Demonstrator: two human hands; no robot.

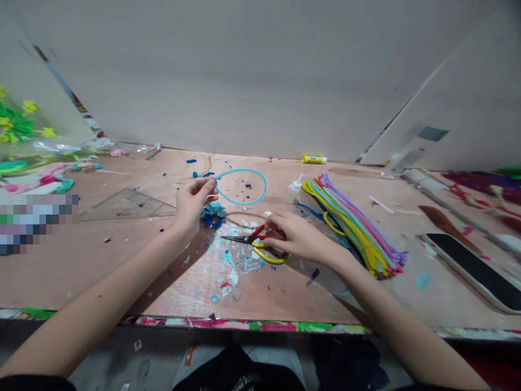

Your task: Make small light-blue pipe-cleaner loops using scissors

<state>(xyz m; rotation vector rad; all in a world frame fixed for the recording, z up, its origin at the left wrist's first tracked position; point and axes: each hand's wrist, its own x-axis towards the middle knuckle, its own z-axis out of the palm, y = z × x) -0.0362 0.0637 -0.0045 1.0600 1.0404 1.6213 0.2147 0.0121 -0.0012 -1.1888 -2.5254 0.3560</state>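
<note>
Between its thumb and fingertips, my left hand [196, 203] pinches a light blue pipe cleaner [265, 190] bent into a wide loop, which extends to the right. Scissors [244, 239] with red and yellow handles are held in my right hand [291, 234], their dark blades pointing left and looking closed. A small pile of blue and light blue pieces [212, 214] lies just below my left fingertips. Light blue and white scraps [233, 278] are scattered on the wooden table around and below the scissors.
Right of my right hand lies a bundle of coloured pipe cleaners [354, 222], beside a small white bottle [294, 190]. A yellow glue stick [313, 159] is at the back, a phone [476, 269] at the right. A clear set square [130, 206] lies left of my left hand.
</note>
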